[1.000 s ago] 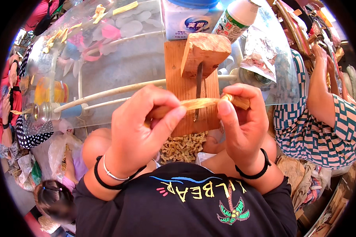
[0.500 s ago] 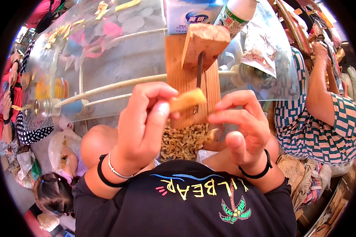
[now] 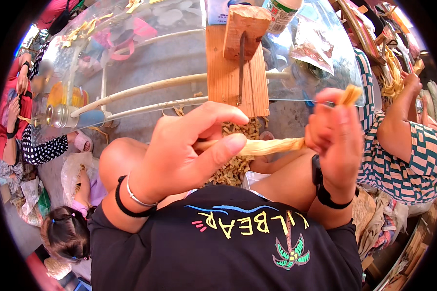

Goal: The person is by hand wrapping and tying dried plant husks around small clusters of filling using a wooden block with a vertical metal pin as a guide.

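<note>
A long yellow-tan strip is stretched between my hands, above my lap. My left hand is closed around its left part, though the tips of thumb and index finger stand apart. At the other end my right hand grips the strip, and a folded yellow end sticks up past the fingers. Beyond my hands, a wooden plank juts over the near table edge. On it stands a wooden block with a narrow metal blade. Below lies a heap of short tan pieces, partly hidden by my left hand.
The plank rests on a glass-topped table with pale tube framing. A white bottle and a silvery packet lie near the block. People sit at left and right; a child is at lower left.
My right hand has moved right and now grips the strip, having been open beside the blade. The short folded strip in my left hand is now drawn out between both hands, lower and nearer me.
</note>
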Demonstrator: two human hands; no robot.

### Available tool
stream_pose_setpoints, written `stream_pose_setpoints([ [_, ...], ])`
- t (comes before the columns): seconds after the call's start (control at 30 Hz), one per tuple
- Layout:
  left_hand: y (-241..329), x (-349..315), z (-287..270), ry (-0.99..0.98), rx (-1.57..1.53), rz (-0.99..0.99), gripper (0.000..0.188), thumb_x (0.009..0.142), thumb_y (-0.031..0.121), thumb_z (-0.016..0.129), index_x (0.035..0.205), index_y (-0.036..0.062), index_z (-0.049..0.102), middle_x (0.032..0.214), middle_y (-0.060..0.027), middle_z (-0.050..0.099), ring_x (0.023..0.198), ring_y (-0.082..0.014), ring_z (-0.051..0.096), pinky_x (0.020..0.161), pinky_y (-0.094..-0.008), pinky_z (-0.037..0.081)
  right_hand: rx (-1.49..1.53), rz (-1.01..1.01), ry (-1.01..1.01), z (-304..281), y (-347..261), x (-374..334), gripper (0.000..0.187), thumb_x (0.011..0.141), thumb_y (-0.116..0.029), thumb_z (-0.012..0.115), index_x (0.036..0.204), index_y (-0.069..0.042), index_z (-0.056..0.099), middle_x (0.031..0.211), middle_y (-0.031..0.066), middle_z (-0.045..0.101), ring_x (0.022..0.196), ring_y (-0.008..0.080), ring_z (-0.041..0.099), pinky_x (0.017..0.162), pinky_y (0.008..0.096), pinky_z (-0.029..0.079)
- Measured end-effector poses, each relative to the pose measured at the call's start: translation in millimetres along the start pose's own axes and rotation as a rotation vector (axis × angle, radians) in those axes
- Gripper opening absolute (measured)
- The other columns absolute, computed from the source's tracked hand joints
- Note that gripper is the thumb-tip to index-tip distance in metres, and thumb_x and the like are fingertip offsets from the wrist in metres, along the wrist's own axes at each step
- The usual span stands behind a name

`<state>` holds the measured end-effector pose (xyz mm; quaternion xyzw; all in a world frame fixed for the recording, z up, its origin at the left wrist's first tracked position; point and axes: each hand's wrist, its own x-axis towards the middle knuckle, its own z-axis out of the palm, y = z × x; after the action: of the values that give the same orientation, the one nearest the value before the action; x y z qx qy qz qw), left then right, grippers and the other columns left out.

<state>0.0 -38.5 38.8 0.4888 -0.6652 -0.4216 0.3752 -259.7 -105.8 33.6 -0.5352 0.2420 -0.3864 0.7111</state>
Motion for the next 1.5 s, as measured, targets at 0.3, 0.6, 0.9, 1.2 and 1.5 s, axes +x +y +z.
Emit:
stream_pose_setpoints([
  [0.3,-13,11,22,0.122,0.065,0.401,0.044,0.083,0.031,0.081,0.112,0.0033,0.064,0.079,-0.0059,0.061,0.064,-0.0164,0.057,0.058,-0.0298,0.046,0.033,0.473,-0.864,19,22,-15,0.044,0.107,-0.033,0.041,0.089,0.001,0.061,0.074,0.0079,0.059,0.062,0.0222,0.054,0.061,0.0354,0.044],
  [0.6,-10,2,34,0.056,0.075,0.560,0.017,0.082,0.006,0.077,0.096,0.0031,0.067,0.077,-0.0077,0.062,0.060,-0.0240,0.059,0.051,-0.0326,0.046,-0.165,0.088,-0.154,32,26,-6,0.026,0.104,-0.018,0.049,0.112,0.002,0.064,0.098,0.0083,0.065,0.085,0.0137,0.059,0.075,0.0287,0.047],
  [0.9,-22,3,42,0.134,-0.209,0.352,0.038,0.075,0.000,0.071,0.110,0.0032,0.056,0.104,-0.0148,0.060,0.092,-0.0292,0.061,0.081,-0.0374,0.050,0.002,-0.001,-0.142,32,30,-12,0.029,0.091,-0.005,0.068,0.119,0.001,0.066,0.105,0.0108,0.069,0.094,0.0179,0.062,0.082,0.0325,0.048],
  [1.2,-12,-6,41,0.117,-0.203,0.213,0.042,0.077,-0.008,0.067,0.114,0.0031,0.051,0.097,-0.0110,0.057,0.084,-0.0200,0.057,0.076,-0.0315,0.047,-0.975,-0.484,0.066,41,40,-8,0.033,0.075,0.003,0.077,0.106,-0.003,0.065,0.090,0.0090,0.068,0.072,0.0236,0.065,0.063,0.0343,0.051],
  [1.5,-14,-1,39,0.109,-0.104,0.281,0.026,0.096,0.024,0.065,0.107,0.0016,0.060,0.096,-0.0137,0.061,0.077,-0.0232,0.059,0.071,-0.0345,0.048,-0.698,-0.458,0.130,40,47,-19,0.031,0.074,0.003,0.078,0.102,-0.002,0.065,0.081,0.0086,0.067,0.060,0.0222,0.062,0.056,0.0329,0.048],
])
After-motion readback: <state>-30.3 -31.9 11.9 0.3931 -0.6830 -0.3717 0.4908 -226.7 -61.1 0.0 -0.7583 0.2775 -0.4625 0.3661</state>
